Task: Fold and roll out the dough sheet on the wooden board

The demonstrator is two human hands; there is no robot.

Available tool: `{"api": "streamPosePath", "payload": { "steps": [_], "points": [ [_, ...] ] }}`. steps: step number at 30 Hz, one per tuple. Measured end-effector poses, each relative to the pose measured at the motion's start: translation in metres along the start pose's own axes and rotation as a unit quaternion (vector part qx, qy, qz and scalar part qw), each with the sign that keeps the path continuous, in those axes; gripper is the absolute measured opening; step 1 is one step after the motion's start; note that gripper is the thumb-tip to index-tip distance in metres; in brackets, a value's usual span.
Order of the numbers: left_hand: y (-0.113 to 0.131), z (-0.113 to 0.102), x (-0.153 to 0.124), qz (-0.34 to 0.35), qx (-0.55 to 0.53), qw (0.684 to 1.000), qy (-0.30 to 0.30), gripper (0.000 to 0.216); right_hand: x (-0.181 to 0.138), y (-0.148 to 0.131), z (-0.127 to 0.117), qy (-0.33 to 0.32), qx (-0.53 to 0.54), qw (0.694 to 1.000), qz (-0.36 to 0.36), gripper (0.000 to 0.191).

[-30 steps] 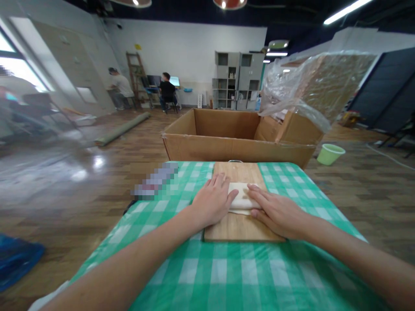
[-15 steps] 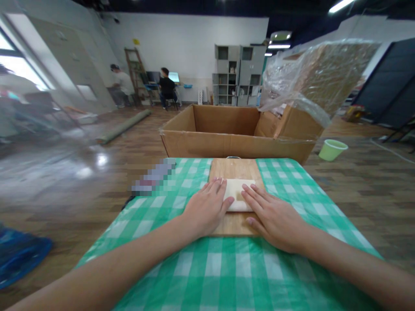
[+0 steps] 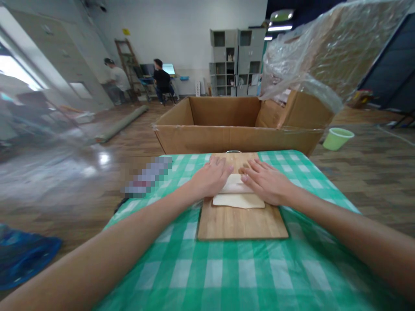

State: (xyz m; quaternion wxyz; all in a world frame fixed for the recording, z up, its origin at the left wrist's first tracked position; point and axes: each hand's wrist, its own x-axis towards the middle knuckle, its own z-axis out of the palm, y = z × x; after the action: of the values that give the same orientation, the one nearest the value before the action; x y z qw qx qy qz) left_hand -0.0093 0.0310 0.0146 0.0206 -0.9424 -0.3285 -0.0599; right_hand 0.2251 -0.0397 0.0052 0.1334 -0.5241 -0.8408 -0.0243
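Note:
On a wooden cutting board [image 3: 241, 226] lies a flat pale sheet that looks like dough [image 3: 239, 201]. A thicker pale band [image 3: 236, 185] runs across its far side; whether it is a folded part of the sheet or a separate piece, I cannot tell. My left hand [image 3: 212, 176] rests on the left end of the band, fingers stretched forward. On the right end lies my right hand [image 3: 266, 180], fingers also stretched out and pointing inward. Both palms face down, and they hide the band's ends.
A green-and-white checked cloth [image 3: 207, 276] covers the table. Beyond its far edge stands a big open cardboard box [image 3: 240, 140], with a plastic-wrapped piece [image 3: 346, 47] at its right. A green bucket [image 3: 337, 138] is on the floor. A pixelated object [image 3: 149, 177] lies at the table's left edge.
Both hands have moved forward, away from me, along the board. The near part of the pale sheet and more of the board now show. The camera view has tilted down slightly.

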Motion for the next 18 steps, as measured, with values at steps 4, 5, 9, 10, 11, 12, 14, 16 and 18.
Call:
{"api": "streamPosePath", "payload": {
  "steps": [4, 5, 9, 10, 11, 12, 14, 16, 18],
  "points": [
    [-0.012, 0.008, 0.015, -0.021, -0.032, 0.999, 0.017, 0.044, 0.017, 0.022, 0.01, -0.031, 0.014, 0.999, -0.04, 0.043],
    [-0.013, 0.009, 0.017, -0.024, -0.038, 0.999, 0.024, 0.044, 0.02, 0.026, 0.012, -0.039, 0.011, 0.998, -0.05, 0.041],
    [-0.013, 0.007, 0.016, -0.008, 0.011, 1.0, 0.027, 0.044, 0.022, 0.029, 0.013, -0.057, -0.035, 0.996, -0.063, 0.042],
    [-0.012, 0.005, 0.014, 0.001, 0.033, 0.999, 0.02, 0.044, 0.021, 0.027, 0.011, -0.054, -0.046, 0.996, -0.062, 0.043],
    [-0.009, 0.003, 0.011, 0.012, 0.052, 0.998, 0.013, 0.043, 0.019, 0.022, 0.009, -0.05, -0.053, 0.996, -0.06, 0.044],
    [-0.006, 0.001, 0.008, 0.025, 0.067, 0.997, 0.008, 0.043, 0.016, 0.017, 0.007, -0.041, -0.058, 0.996, -0.056, 0.046],
    [0.003, -0.004, -0.002, 0.041, 0.079, 0.996, 0.006, 0.044, 0.006, 0.004, 0.002, -0.02, -0.062, 0.997, -0.041, 0.052],
    [0.015, -0.007, -0.015, 0.024, 0.067, 0.997, 0.019, 0.048, -0.008, -0.012, -0.002, 0.002, -0.06, 0.998, -0.014, 0.059],
    [0.027, -0.01, -0.031, -0.01, 0.038, 0.998, 0.038, 0.055, -0.026, -0.028, -0.005, 0.017, -0.053, 0.998, 0.022, 0.064]
  ]
}}
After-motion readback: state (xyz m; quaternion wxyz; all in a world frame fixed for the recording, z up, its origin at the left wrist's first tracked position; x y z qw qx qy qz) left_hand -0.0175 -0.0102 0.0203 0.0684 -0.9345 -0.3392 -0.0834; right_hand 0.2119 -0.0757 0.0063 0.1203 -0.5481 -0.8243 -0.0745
